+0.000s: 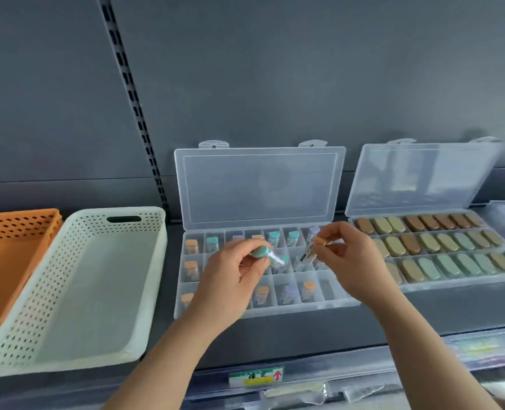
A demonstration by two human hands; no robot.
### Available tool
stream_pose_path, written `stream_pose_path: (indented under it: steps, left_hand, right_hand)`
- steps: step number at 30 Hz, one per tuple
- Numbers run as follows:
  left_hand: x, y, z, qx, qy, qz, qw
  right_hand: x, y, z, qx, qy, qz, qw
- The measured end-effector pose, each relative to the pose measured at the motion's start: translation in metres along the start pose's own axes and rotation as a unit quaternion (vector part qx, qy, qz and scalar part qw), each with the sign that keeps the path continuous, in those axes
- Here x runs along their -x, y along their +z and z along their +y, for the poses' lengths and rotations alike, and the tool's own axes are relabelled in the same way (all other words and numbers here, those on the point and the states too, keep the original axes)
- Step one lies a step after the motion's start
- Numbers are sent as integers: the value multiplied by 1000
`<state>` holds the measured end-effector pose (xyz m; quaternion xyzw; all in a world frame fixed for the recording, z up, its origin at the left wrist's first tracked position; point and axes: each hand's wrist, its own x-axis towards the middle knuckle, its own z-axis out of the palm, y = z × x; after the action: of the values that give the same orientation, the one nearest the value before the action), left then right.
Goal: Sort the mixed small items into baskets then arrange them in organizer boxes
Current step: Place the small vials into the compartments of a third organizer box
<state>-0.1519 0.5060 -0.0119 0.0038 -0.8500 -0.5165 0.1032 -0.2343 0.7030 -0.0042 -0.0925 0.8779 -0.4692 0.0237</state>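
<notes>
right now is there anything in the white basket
No, the white basket shows only its bare floor, while both hands hold small vials over the organizer box.

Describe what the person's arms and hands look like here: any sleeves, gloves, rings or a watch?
Both forearms are bare, with no sleeves in view. The left hand and right hand are ungloved. No rings, watch, bracelet or markings are visible; the image is slightly blurred, so fine details cannot be ruled out.

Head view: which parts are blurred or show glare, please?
Head view: left hand and right hand, each holding a small vial, are slightly motion-blurred; the right organizer's lid shows pale reflections; the far-right edge looks hazy; the upright post leans from wide-angle distortion.
</notes>
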Motion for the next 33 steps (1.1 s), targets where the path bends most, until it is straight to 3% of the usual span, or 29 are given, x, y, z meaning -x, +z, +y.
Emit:
stream_pose_path:
  steps: [4,7,16,25,33]
  left_hand:
    - [-21,67,17,-35,15,1,999]
    - [-30,104,16,-149,40,-21,988]
    - [-38,144,14,-337,45,-50,939]
    - [-37,145,12,-345,16,-65,936]
    - [-38,147,15,-342,18,-75,936]
  right_hand:
    - [-4,-46,36,10,15,34,999]
    - [-7,-68,55,14,18,41,999]
    - [-15,-85,82,35,-8,-4,999]
    - [-19,-77,90,87,-44,-86,991]
    - [-21,-79,94,94,-44,-83,991]
